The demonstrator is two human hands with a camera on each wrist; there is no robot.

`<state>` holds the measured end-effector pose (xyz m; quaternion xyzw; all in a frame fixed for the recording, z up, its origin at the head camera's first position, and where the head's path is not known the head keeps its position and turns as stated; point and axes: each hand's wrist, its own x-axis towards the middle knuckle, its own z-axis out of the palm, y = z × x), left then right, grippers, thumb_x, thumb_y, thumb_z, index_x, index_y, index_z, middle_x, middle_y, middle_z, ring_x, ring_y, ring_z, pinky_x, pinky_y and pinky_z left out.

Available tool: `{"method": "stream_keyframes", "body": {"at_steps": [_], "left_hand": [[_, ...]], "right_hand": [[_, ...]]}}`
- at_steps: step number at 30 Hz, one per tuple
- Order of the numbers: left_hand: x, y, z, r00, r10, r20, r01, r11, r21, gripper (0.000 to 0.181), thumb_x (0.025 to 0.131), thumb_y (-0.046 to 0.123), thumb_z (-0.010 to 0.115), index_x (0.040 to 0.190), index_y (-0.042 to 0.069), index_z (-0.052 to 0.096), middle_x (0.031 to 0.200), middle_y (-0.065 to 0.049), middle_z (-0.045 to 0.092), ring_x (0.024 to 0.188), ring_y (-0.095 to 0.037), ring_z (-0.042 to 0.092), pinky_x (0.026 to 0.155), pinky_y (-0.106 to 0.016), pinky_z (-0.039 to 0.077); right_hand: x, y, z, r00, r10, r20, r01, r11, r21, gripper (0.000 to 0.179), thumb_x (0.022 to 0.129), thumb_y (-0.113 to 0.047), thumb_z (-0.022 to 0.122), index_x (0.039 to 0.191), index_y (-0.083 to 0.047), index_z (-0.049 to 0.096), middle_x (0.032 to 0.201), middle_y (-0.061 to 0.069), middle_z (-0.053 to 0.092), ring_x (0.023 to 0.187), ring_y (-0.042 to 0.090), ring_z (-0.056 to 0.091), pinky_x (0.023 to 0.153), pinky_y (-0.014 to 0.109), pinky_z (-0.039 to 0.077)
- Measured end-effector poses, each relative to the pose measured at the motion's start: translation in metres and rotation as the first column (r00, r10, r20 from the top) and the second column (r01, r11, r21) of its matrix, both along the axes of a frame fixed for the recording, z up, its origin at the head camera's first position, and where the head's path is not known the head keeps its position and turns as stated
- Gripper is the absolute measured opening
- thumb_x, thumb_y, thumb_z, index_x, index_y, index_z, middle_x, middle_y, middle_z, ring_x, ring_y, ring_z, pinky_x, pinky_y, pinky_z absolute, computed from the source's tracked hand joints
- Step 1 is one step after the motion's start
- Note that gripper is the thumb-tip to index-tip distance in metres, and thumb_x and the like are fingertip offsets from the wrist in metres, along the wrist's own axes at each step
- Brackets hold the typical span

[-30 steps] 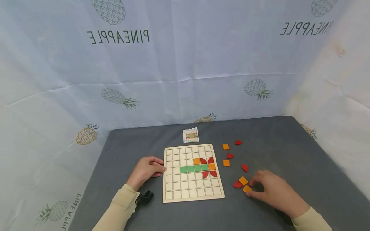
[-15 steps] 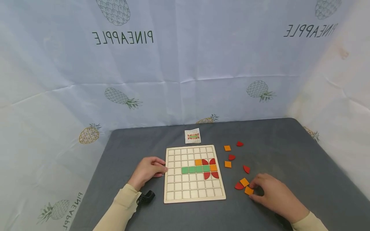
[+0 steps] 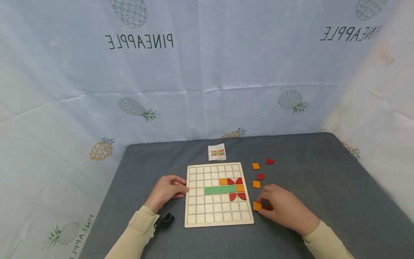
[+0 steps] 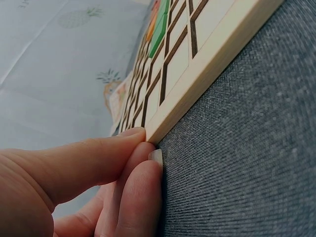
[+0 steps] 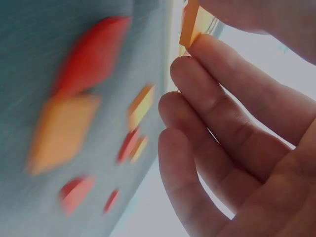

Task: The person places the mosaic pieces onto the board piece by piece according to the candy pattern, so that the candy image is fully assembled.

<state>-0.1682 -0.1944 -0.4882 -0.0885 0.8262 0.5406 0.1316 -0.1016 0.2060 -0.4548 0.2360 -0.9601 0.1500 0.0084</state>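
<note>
A wooden grid board (image 3: 219, 225) lies on the dark grey table, with green squares, orange squares and red quarter-round tiles set in its middle and right cells. At its left edge my left hand (image 3: 165, 191) holds the rim between thumb and fingers; the left wrist view shows the thumb (image 4: 98, 160) over the edge. My right hand (image 3: 286, 207) pinches an orange square tile (image 3: 257, 206) by thumb and forefinger, just off the board's right edge. A red quarter-round tile (image 3: 269, 207) shows partly under that hand. The right wrist view has the pinched orange tile (image 5: 190, 24) at the top.
Beyond the board stands a small pattern card (image 3: 217, 152). Loose orange squares (image 3: 256, 184) and red quarter-round tiles (image 3: 270, 161) lie to the board's right. Another orange tile (image 5: 64, 131) lies on the table, blurred in the right wrist view. A patterned curtain (image 3: 207, 108) hangs behind.
My right hand has picked up the nearer orange tile and carried it left to the board's right edge. My left hand keeps its hold on the board. The head view has shifted slightly.
</note>
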Motion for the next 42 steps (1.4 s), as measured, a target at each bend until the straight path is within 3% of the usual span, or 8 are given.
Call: {"method": "stream_keyframes", "body": {"at_steps": [6,13,27,34,42], "left_hand": [[0.0,-0.001,0.0,1.0,0.002,-0.009,-0.002,1.0,0.003,0.029,0.085,0.013,0.091,0.109,0.004,0.077,0.092,-0.01,0.077,0.076,-0.017,0.075,0.071,-0.031,0.067],[0.0,-0.001,-0.001,1.0,0.001,-0.003,-0.001,1.0,0.003,0.029,0.086,0.014,0.091,0.109,0.005,0.077,0.092,-0.009,0.077,0.076,-0.016,0.074,0.071,-0.031,0.067],[0.0,0.0,-0.001,1.0,0.005,0.003,-0.005,1.0,0.001,0.029,0.086,0.014,0.092,0.109,0.005,0.077,0.092,-0.009,0.077,0.076,-0.016,0.074,0.073,-0.031,0.067],[-0.001,0.0,-0.001,1.0,0.008,0.008,-0.008,1.0,0.005,0.029,0.085,0.013,0.092,0.109,0.005,0.077,0.093,-0.009,0.077,0.077,-0.016,0.075,0.073,-0.031,0.067],[-0.001,0.0,0.0,1.0,0.006,0.002,-0.006,1.0,-0.001,0.028,0.085,0.014,0.092,0.108,0.005,0.077,0.091,-0.009,0.076,0.075,-0.017,0.074,0.071,-0.031,0.067]], "right_hand": [[-0.022,-0.041,0.002,0.997,0.081,-0.019,-0.082,0.996,-0.047,0.02,0.081,-0.02,0.096,0.095,-0.023,0.081,0.092,-0.012,0.064,0.089,0.005,0.058,0.067,0.021,0.052],[-0.039,-0.073,-0.005,0.987,0.156,-0.039,-0.159,0.985,-0.072,0.014,0.084,-0.014,0.091,0.093,-0.019,0.082,0.088,-0.009,0.063,0.084,0.004,0.05,0.065,0.018,0.047],[-0.043,-0.084,-0.013,0.981,0.185,-0.059,-0.19,0.978,-0.083,0.015,0.083,-0.012,0.091,0.089,-0.019,0.08,0.082,-0.009,0.06,0.081,0.005,0.048,0.064,0.018,0.044],[-0.043,-0.087,-0.015,0.98,0.185,-0.072,-0.19,0.98,-0.062,0.017,0.084,-0.021,0.095,0.094,-0.018,0.081,0.086,-0.008,0.059,0.083,0.006,0.048,0.067,0.02,0.045],[-0.043,-0.089,-0.017,0.977,0.185,-0.109,-0.192,0.98,-0.055,0.014,0.086,-0.02,0.093,0.086,-0.019,0.079,0.081,-0.01,0.056,0.081,0.005,0.048,0.065,0.02,0.045]]}}
